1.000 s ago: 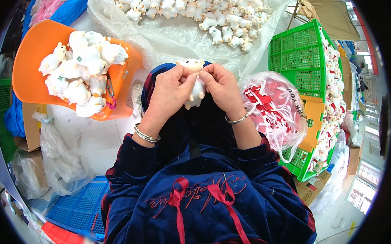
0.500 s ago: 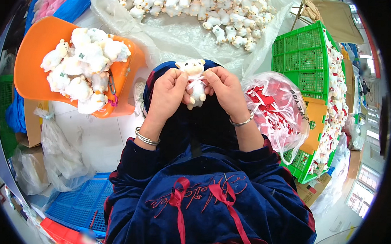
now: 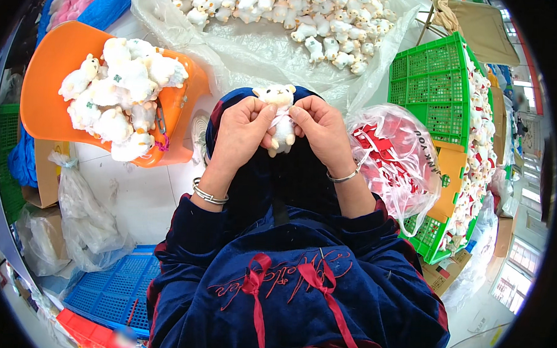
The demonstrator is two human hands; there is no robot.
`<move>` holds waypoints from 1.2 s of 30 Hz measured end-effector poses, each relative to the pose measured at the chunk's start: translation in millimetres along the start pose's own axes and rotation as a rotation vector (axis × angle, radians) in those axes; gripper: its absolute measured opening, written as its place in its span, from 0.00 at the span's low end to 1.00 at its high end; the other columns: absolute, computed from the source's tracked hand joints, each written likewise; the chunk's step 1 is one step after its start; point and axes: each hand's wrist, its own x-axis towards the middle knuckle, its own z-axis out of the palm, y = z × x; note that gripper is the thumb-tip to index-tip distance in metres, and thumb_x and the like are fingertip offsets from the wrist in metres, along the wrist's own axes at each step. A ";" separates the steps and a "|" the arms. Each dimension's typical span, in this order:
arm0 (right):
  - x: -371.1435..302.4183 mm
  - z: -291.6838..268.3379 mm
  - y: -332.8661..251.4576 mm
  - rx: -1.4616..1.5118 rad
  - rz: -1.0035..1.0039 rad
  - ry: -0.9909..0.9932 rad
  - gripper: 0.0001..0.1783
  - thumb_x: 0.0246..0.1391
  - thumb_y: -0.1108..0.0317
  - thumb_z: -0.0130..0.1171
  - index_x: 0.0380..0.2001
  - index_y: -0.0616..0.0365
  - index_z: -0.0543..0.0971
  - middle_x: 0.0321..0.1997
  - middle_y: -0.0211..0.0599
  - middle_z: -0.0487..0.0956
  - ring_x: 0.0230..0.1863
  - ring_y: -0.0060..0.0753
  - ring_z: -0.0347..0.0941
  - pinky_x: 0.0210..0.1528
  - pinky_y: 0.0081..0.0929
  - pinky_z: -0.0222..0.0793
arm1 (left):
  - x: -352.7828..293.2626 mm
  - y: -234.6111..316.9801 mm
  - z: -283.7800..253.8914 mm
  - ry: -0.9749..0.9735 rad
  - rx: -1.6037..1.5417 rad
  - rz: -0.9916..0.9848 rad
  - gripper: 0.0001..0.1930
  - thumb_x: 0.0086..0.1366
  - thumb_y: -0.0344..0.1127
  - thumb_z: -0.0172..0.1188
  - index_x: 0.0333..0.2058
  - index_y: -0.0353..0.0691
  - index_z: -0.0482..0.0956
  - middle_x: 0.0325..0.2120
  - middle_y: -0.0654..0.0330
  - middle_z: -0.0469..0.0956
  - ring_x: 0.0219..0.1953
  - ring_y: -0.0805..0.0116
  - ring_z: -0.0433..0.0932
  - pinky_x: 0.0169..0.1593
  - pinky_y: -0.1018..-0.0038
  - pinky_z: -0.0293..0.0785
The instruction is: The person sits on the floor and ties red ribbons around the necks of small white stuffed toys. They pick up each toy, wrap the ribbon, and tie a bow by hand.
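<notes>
A small white plush animal [image 3: 282, 137] with tan ears and feet is held upright over my lap, its front facing me. A pale ribbon or strip crosses its neck, partly hidden by my fingers. My left hand [image 3: 244, 128] is closed on the toy's left side, thumb and index finger pinched near the neck. From the other side my right hand [image 3: 323, 127] pinches at the neck, other fingers curled behind the body. Whether the fingertips grip the ribbon itself, I cannot tell. Right of my knees lies a clear plastic bag [image 3: 422, 174] with red and white strips inside.
To the left, an orange chair [image 3: 42, 95] bears a heap of white plush toys [image 3: 124, 86]. Ahead, more lie piled on clear plastic sheeting [image 3: 234, 47]. A green crate [image 3: 425, 87] of toys with red trim stands right. A blue crate [image 3: 108, 291] is at lower left.
Both hands stay at the toy's neck. My right fingertips have moved slightly inward toward the toy's chest, and less of the pale ribbon shows. The toy has barely shifted.
</notes>
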 end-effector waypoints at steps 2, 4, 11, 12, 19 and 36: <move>0.4 -0.2 0.9 -0.020 -0.002 -0.001 0.07 0.66 0.69 0.60 0.36 0.62 0.79 0.30 0.25 0.79 0.29 0.12 0.71 0.32 0.14 0.67 | -1.1 1.4 1.0 0.008 0.010 0.008 0.10 0.74 0.35 0.59 0.33 0.36 0.78 0.22 0.65 0.79 0.18 0.83 0.73 0.23 0.86 0.68; -0.7 1.5 0.5 -0.030 -0.018 0.008 0.07 0.67 0.70 0.59 0.36 0.62 0.78 0.31 0.25 0.78 0.30 0.12 0.70 0.32 0.15 0.67 | -1.5 0.3 0.7 -0.003 -0.009 0.013 0.10 0.74 0.35 0.59 0.34 0.36 0.78 0.22 0.65 0.79 0.19 0.83 0.73 0.24 0.86 0.68; -2.1 2.6 2.3 -0.058 -0.048 0.011 0.06 0.68 0.70 0.58 0.37 0.62 0.76 0.32 0.24 0.78 0.32 0.12 0.70 0.33 0.15 0.66 | -1.4 9.1 -3.7 -0.071 0.034 0.010 0.06 0.70 0.31 0.61 0.37 0.33 0.79 0.24 0.65 0.79 0.21 0.83 0.75 0.26 0.86 0.71; -2.3 3.1 2.4 -0.053 -0.050 0.014 0.06 0.68 0.70 0.58 0.37 0.63 0.76 0.32 0.25 0.78 0.32 0.12 0.70 0.33 0.15 0.66 | -1.0 11.0 -3.6 -0.072 0.053 -0.003 0.06 0.69 0.30 0.61 0.37 0.33 0.79 0.25 0.65 0.79 0.21 0.83 0.75 0.26 0.86 0.72; -2.3 3.8 -0.1 -0.099 -0.056 0.039 0.07 0.68 0.70 0.58 0.38 0.63 0.76 0.30 0.26 0.78 0.31 0.13 0.70 0.32 0.16 0.67 | 2.5 14.8 -0.3 -0.063 0.118 -0.034 0.07 0.66 0.29 0.64 0.37 0.31 0.79 0.26 0.64 0.80 0.22 0.83 0.76 0.26 0.86 0.73; -2.7 3.6 1.3 -0.187 -0.076 0.046 0.08 0.67 0.70 0.59 0.35 0.64 0.77 0.28 0.24 0.76 0.29 0.13 0.67 0.30 0.17 0.64 | -0.8 8.1 1.7 -0.007 0.086 0.028 0.06 0.68 0.29 0.62 0.37 0.32 0.76 0.21 0.64 0.79 0.19 0.81 0.75 0.23 0.85 0.70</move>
